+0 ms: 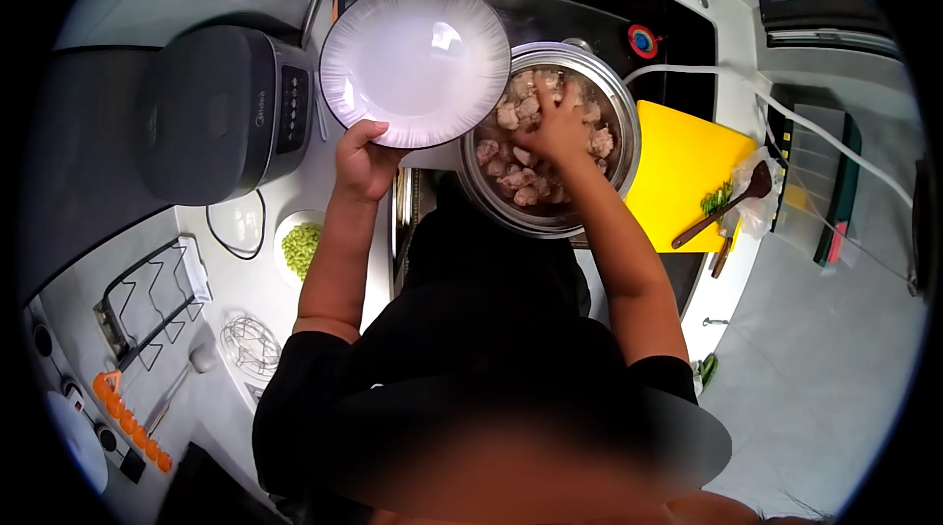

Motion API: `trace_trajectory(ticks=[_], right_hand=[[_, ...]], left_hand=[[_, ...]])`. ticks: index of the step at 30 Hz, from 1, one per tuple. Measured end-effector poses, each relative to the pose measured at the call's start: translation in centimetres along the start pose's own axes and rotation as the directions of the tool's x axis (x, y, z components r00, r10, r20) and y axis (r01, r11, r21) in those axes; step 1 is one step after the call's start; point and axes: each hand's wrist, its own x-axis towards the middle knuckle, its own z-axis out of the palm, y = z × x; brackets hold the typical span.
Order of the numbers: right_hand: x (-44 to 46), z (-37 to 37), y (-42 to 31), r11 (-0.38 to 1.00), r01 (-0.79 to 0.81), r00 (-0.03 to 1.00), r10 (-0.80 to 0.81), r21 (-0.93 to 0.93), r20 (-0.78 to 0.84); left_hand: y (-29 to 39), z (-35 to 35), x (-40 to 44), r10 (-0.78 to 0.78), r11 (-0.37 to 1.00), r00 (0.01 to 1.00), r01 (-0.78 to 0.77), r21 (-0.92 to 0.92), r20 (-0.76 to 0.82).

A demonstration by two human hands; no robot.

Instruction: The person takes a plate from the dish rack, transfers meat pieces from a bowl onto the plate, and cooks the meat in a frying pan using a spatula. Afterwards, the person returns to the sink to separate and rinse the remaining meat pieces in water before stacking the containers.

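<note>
Holding the wide, pale plate (413, 58) at its near left edge, the left hand (361, 166) has its thumb on the rim and its fingers mostly hidden beneath, clamped on the dish at that one spot. The plate hangs on the far side of the workspace, to the left of the metal pot (630, 110) and overlapping its far left rim in this view. It looks glossy, stiff and likely breakable, moderately heavy when taken from one side; a deeper grip under the rim, or a palm beneath its middle, would steady it better, since wet fingers could slide on the glaze. In the pot, the right hand (558, 130) reaches in from the near right, its fingers spread apart among the meat pieces (523, 176), with none plainly pinched between them; the hidden fingertips' contact cannot be told. These chunks seem soft outside, perhaps firmer within, wet and slippery, each light alone, so they would be best cupped from below or pinched across their thickest part. The pot should be rigid but heavy with its load, best held by opposite sides of its rolled rim. Just to its right lies the yellow board (678, 152), bearing chopped greens (717, 197) and a dark spatula (757, 183)
</note>
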Motion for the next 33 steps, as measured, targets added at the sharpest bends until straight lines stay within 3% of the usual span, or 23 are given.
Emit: trace_trajectory(ticks=[1,6,9,17,20,28,33], right_hand=[[0.4,0.0,0.1,0.996,-0.036,0.999,0.034,0.086,0.018],[-0.3,1.5,1.2,0.997,0.011,0.996,-0.004,0.081,-0.092],[0.8,1.8,0.6,0.995,0.007,0.998,-0.002,0.099,-0.056],[0.5,0.7,3.4,0.966,0.211,0.975,-0.199,0.147,-0.098],[-0.5,-1.3,3.8,0.948,0.201,0.977,-0.174,0.248,-0.126],[-1.7,-2.9,5.1,0.768,0.415,0.885,-0.219,0.487,-0.41],[-1.5,-3.6,6.6,0.65,0.39,0.916,-0.2,0.652,-0.348]], left_hand=[[0.0,-0.6,0.0,0.0,1.0,1.0,0.0,0.011,-0.008],[0.5,-1.0,-0.4,0.031,0.998,0.999,-0.03,0.047,-0.024],[0.6,-1.1,-0.4,0.025,0.999,1.0,-0.024,0.044,-0.014],[0.4,-1.0,0.1,0.067,0.99,0.997,-0.073,0.12,0.049],[0.5,-0.3,0.0,0.105,0.982,0.993,-0.112,0.154,0.048],[1.2,2.0,0.2,0.2,0.89,0.976,-0.218,0.4,0.086],[2.3,2.2,1.0,0.117,0.899,0.985,-0.158,0.408,0.124]])
